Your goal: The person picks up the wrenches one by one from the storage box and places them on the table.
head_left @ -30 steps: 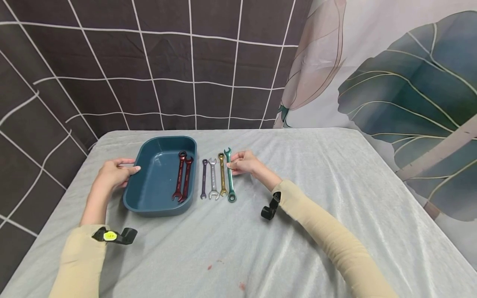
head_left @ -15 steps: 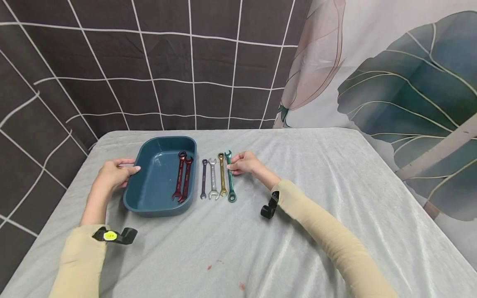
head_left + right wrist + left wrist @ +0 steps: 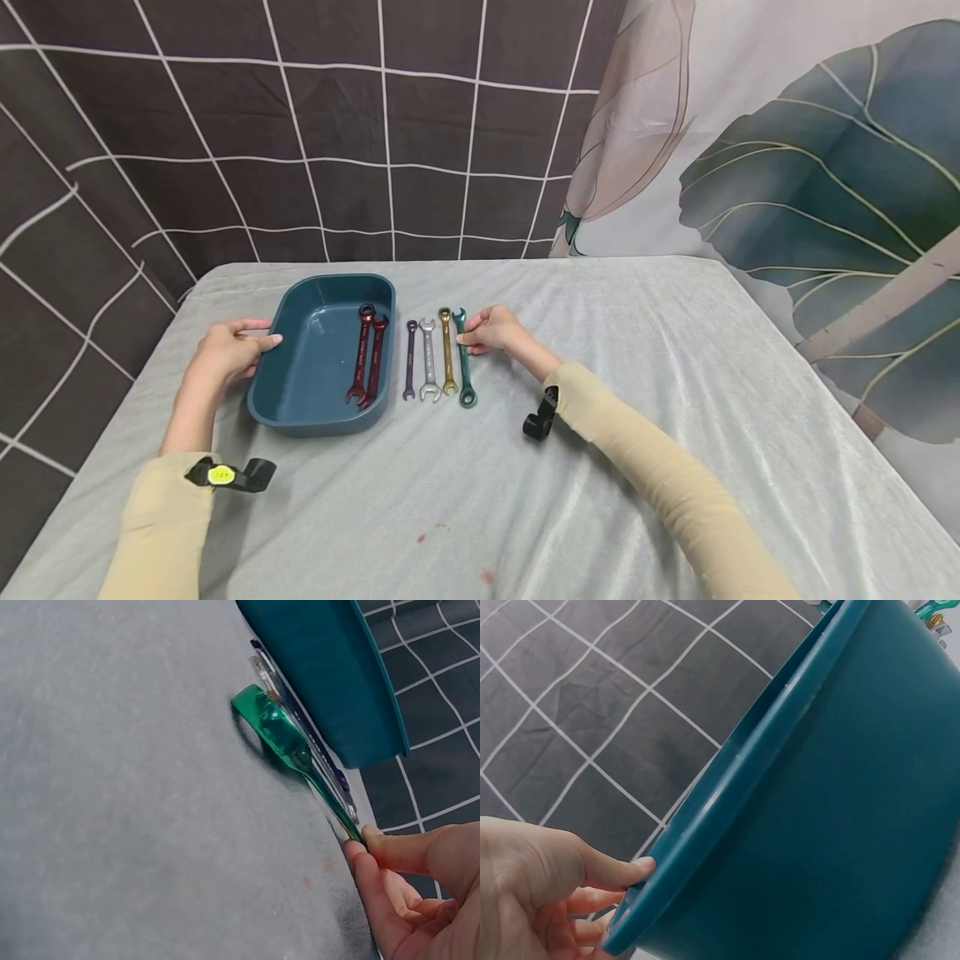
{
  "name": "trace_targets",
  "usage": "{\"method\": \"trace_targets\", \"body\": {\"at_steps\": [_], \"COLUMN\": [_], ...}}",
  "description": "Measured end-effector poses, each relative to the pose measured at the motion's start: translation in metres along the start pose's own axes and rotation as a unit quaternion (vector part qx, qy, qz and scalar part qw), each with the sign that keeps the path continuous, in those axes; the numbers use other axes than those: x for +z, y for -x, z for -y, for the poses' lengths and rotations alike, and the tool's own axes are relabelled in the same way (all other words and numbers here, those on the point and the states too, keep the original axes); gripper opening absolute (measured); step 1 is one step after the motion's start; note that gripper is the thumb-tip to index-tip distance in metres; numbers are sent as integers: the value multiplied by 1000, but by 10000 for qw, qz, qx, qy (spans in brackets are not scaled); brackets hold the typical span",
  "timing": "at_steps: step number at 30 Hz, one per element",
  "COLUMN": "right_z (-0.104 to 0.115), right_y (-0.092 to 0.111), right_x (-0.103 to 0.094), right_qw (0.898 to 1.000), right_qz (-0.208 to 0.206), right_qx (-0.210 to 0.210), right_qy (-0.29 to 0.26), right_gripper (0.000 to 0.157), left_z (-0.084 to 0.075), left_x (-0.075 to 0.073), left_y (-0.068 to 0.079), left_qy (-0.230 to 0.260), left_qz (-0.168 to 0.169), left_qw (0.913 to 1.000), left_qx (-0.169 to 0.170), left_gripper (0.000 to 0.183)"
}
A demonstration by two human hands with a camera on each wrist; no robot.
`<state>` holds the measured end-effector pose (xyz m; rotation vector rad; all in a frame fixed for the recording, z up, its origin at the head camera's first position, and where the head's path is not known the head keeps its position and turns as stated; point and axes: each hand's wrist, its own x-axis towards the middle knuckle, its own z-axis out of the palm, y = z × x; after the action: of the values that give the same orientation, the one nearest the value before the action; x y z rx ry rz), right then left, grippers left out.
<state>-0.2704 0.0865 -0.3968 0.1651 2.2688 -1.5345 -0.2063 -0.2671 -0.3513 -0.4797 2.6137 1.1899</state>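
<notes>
A blue plastic bin stands on the left, and my left hand grips its left rim between thumb and fingers. Inside, against its right wall, lie two red wrenches. Right of the bin is a row on the cloth: a small purple wrench, a silver wrench and a gold wrench. At the row's right end, my right hand pinches the green wrench near its open-ended jaw. In the right wrist view, its ring end points away from the fingers.
A pale grey cloth covers the table, with small reddish spots near the front. Behind hangs a dark grid-patterned curtain, and on the right a leaf-patterned one. Each forearm carries a black wrist mount.
The green wrench's open end has come down slightly, towards the table, with my right hand still pinching it. My left hand and the bin have stayed put.
</notes>
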Motion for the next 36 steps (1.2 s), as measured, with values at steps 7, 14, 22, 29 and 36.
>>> {"method": "trace_targets", "body": {"at_steps": [7,14,22,29,36], "right_z": [-3,-1,0,0,0], "right_y": [-2,2,4,4,6], "right_x": [2,2,1,0,0], "right_qw": [9999,9993,9984,9980,9979], "right_qz": [-67,-115,-138,-141,-123], "right_qx": [-45,-98,-73,-43,-81], "right_qy": [138,354,551,618,639], "right_gripper": [19,18,18,16,18], "left_z": [4,7,1,0,0], "left_x": [1,0,-2,-2,-1], "left_y": [-7,-11,-2,0,-1], "left_qy": [56,60,-24,-16,31], "left_qz": [-145,-107,39,38,18], "left_qw": [9998,9999,10000,10000,10000], "left_qx": [-118,-43,85,65,61], "left_gripper": [54,56,56,56,55]}}
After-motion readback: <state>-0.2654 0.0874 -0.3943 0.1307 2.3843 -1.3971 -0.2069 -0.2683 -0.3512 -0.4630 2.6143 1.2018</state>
